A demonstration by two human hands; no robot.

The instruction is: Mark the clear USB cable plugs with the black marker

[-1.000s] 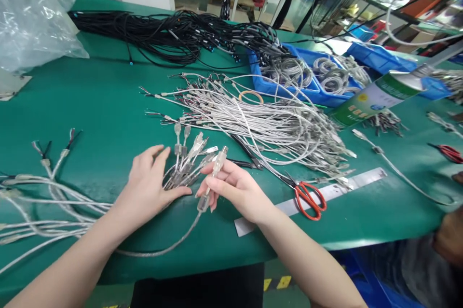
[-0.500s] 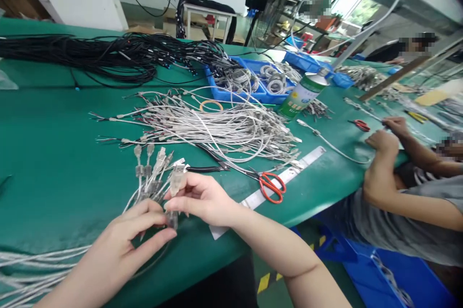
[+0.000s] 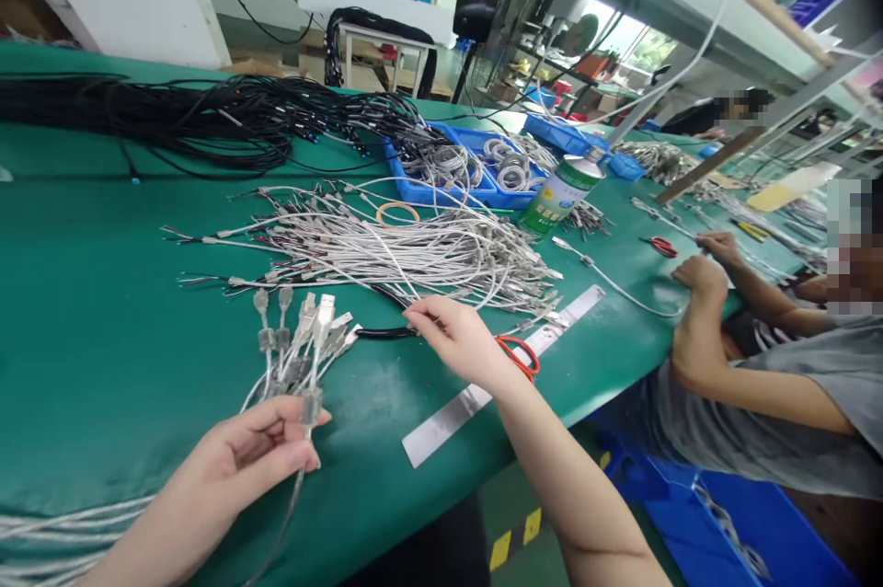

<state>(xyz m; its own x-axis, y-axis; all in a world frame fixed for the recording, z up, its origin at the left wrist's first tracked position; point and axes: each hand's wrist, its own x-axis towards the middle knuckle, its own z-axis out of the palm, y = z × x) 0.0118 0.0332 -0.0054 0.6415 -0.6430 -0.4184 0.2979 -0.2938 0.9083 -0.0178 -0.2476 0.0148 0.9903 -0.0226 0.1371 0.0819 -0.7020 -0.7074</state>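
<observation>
My left hand pinches a grey USB cable at its clear moulded block, with the metal USB plug pointing up. Behind that plug, a bunch of similar cable ends lies on the bench. My right hand is over the jaw end of black-handled pliers, thumb and forefinger pressed together. What lies between those fingertips is hidden. Beyond it spreads a pile of grey cables with stripped wire ends. Red-handled scissors lie partly behind my right wrist, by a metal ruler.
Black cables stretch across the back of the green bench. Blue trays of coiled cables and a green-and-white can stand behind the pile. At right, a co-worker's hands hold a cable. Overhead runs a shelf frame.
My right hand has let go of the USB plug and moved right to the pliers. My left hand keeps the cable, which now stands more upright. The view has shifted slightly.
</observation>
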